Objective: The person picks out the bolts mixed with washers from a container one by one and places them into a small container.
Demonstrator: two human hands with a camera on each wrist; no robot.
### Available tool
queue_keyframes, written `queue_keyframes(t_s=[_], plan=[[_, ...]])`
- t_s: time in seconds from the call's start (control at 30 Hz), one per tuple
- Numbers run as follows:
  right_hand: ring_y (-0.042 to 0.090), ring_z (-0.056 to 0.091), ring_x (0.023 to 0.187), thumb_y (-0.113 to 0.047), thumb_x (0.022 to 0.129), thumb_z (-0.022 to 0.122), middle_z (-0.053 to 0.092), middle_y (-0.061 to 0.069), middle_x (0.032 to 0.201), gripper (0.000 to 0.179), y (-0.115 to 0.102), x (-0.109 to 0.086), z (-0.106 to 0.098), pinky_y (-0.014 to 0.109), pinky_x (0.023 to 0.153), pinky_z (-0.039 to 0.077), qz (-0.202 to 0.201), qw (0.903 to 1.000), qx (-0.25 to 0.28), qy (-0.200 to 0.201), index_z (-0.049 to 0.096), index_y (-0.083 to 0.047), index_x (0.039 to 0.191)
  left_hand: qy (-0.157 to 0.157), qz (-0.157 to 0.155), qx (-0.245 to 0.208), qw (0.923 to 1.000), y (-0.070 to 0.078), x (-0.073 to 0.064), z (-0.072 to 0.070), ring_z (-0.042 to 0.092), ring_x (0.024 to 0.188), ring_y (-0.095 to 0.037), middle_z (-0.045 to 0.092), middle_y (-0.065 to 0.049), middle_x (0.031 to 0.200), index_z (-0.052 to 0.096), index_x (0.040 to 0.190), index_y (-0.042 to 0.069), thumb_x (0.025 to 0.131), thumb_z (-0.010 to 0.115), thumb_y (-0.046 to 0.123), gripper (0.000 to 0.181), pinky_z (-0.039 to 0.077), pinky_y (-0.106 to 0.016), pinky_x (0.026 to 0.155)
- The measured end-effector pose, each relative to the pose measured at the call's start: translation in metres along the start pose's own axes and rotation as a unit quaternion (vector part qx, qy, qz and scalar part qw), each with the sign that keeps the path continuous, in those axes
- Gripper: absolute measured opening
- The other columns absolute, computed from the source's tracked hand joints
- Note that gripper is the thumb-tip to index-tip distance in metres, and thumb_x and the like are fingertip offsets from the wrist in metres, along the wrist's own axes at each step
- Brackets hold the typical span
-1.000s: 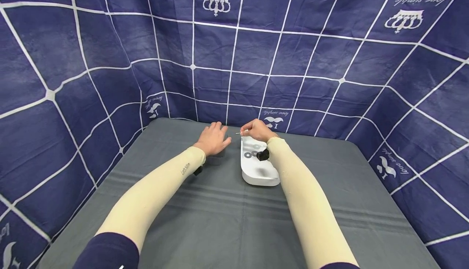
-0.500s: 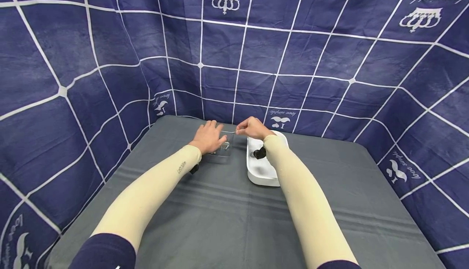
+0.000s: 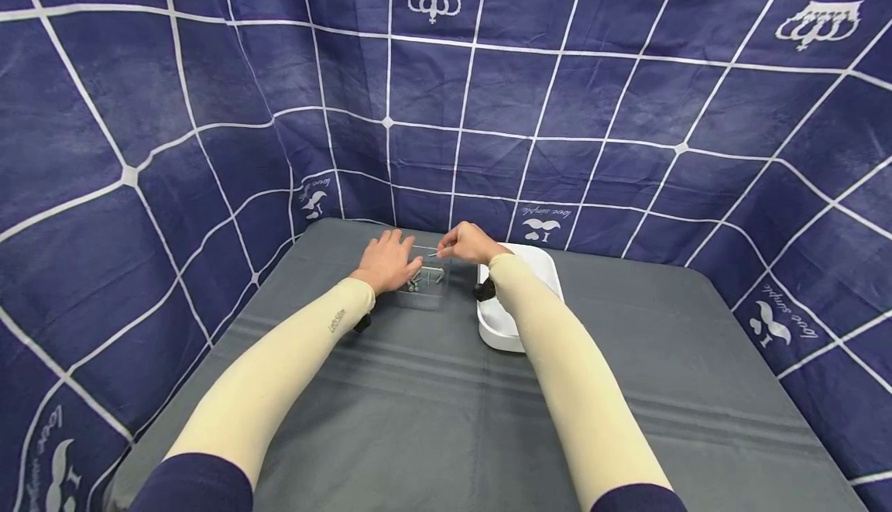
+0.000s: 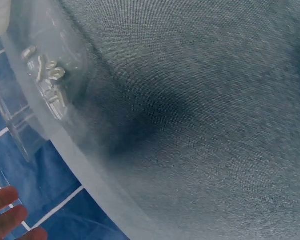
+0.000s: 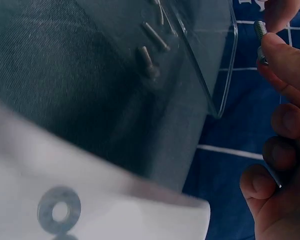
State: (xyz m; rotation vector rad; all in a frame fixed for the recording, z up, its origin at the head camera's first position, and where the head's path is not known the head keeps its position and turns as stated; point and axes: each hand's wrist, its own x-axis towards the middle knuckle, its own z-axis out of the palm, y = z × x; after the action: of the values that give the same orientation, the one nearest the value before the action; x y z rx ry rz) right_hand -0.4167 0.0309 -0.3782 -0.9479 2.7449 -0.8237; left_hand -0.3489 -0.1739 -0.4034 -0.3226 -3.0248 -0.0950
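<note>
My right hand (image 3: 470, 243) pinches a small metal bolt (image 5: 260, 32) between thumb and finger, above the right side of a clear plastic box (image 3: 418, 302). Its other fingers are curled in the right wrist view. Inside the box lie several loose metal bolts (image 5: 155, 36); the left wrist view also shows small ring-shaped or nut-like pieces (image 4: 56, 73) among them. My left hand (image 3: 388, 260), fingers spread, lies at the box's left side and covers part of it. Whether it touches the box I cannot tell.
A white tray (image 3: 496, 338) stands right of the box, partly hidden under my right forearm. A flat grey washer (image 5: 59, 210) lies in it. The grey tabletop (image 3: 390, 419) ends at a blue gridded curtain (image 3: 557, 94) at the back and sides.
My right hand has moved left from the white tray to over the clear box, carrying the bolt. My left hand has shifted slightly left, baring more of the box. The head view has shifted too.
</note>
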Motion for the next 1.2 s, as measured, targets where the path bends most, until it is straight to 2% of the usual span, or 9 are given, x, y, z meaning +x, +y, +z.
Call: queue_keyframes(t_s=[0.4, 0.77, 0.97, 1.2], plan=[[0.011, 0.055, 0.073, -0.017, 0.087, 0.078, 0.072, -0.002, 0.082, 0.006, -0.005, 0.004, 0.015, 0.024, 0.07, 0.045, 0.006, 0.9996, 0.002, -0.027, 0.08, -0.012, 0.089, 0.002, -0.006, -0.009, 0.9999, -0.009, -0.009, 0.006, 0.043, 0.137, -0.037, 0.048, -0.02, 0.143, 0.047, 0.149, 0.009, 0.103, 0.042, 0.048, 0.061, 0.038, -0.059, 0.108], [0.008, 0.052, 0.068, -0.02, 0.084, 0.08, 0.063, -0.01, 0.068, 0.007, -0.006, 0.0, 0.018, 0.022, 0.068, 0.043, 0.006, 0.9986, -0.003, -0.052, 0.078, -0.013, 0.085, -0.028, -0.011, -0.016, 0.9994, -0.017, -0.014, 0.021, 0.041, 0.139, -0.039, 0.045, -0.02, 0.149, 0.041, 0.154, 0.012, 0.104, 0.039, 0.049, 0.063, 0.036, -0.06, 0.11], [0.009, 0.055, 0.072, -0.018, 0.084, 0.079, 0.068, -0.008, 0.074, 0.005, -0.005, -0.003, 0.02, 0.023, 0.072, 0.045, 0.017, 0.998, 0.005, -0.062, 0.079, -0.014, 0.087, -0.023, -0.01, -0.022, 0.9995, -0.016, -0.013, 0.025, 0.044, 0.137, -0.038, 0.048, -0.02, 0.146, 0.041, 0.153, 0.013, 0.103, 0.043, 0.048, 0.061, 0.038, -0.06, 0.109], [0.011, 0.057, 0.076, -0.017, 0.084, 0.08, 0.069, -0.005, 0.08, 0.011, -0.004, -0.004, 0.023, 0.024, 0.072, 0.045, 0.023, 0.9974, 0.015, -0.066, 0.079, -0.012, 0.093, -0.023, -0.015, -0.024, 0.9993, -0.016, -0.014, 0.029, 0.046, 0.135, -0.038, 0.051, -0.019, 0.143, 0.042, 0.153, 0.013, 0.103, 0.045, 0.048, 0.061, 0.038, -0.059, 0.108]])
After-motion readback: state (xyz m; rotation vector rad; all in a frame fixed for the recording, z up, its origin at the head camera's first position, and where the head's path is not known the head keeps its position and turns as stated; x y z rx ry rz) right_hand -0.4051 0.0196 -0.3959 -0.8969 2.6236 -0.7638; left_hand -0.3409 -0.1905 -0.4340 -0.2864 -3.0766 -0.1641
